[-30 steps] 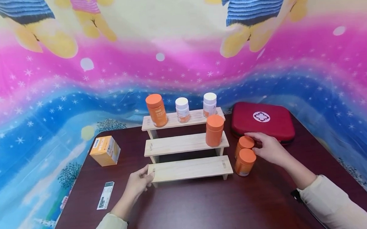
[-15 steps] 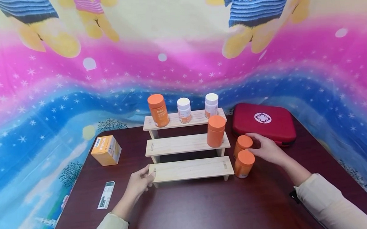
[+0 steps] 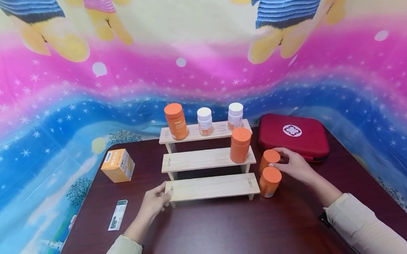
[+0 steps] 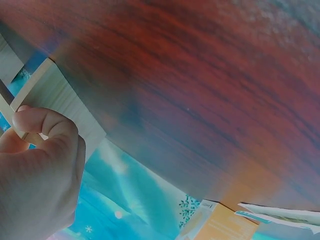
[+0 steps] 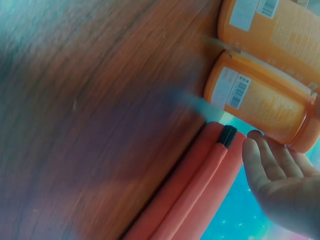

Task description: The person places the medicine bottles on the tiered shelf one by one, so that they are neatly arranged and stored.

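My left hand (image 3: 153, 201) pinches the left end of the lowest step of a three-tier wooden shelf (image 3: 212, 188); the left wrist view shows the thumb against the board's edge. At the shelf's right side, two orange pill bottles stand on the table, one behind the other. My right hand (image 3: 295, 166) holds the rear orange pill bottle (image 3: 266, 161) near its cap, thumb in front and fingers behind. The front orange pill bottle (image 3: 270, 184) partly hides it. In the right wrist view, the fingers (image 5: 270, 160) lie along the bottle's side.
On the shelf stand an orange bottle (image 3: 177, 124), two white bottles (image 3: 205, 123) and, on the middle step, another orange bottle (image 3: 240, 148). A red first-aid case (image 3: 294, 138) lies behind my right hand. At left are a yellow box (image 3: 119, 167) and a flat packet (image 3: 118, 216).
My right hand has shifted left and its thumb has closed across the rear orange pill bottle. Both bottles stand slightly closer to the shelf. My left hand stays on the lowest step.
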Available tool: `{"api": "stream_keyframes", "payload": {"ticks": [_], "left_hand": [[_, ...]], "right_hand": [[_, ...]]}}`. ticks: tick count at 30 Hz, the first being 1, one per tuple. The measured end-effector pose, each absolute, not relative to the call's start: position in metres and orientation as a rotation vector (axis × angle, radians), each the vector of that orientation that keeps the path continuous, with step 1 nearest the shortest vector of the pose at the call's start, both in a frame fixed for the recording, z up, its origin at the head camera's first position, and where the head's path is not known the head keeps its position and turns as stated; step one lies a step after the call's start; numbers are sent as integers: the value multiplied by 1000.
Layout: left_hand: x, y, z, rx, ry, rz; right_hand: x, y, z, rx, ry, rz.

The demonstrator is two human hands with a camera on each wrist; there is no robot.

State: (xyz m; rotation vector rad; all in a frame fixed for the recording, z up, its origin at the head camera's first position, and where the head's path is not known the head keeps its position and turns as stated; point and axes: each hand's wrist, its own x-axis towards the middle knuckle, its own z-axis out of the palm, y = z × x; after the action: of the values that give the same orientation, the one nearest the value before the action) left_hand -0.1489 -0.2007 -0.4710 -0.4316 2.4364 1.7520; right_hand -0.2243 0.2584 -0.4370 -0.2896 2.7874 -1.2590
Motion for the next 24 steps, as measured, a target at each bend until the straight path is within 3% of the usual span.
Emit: {"api": "stream_keyframes", "payload": {"ticks": [9,24], "left_hand": [[-148,-201,-471,-413,2433,1764],[-147,-199,-470,-417,2451,1745]], "right_hand": [[-222,261,-437,-196,2863,-1236],[-205,274,-394,-62,2951,-1266]]}}
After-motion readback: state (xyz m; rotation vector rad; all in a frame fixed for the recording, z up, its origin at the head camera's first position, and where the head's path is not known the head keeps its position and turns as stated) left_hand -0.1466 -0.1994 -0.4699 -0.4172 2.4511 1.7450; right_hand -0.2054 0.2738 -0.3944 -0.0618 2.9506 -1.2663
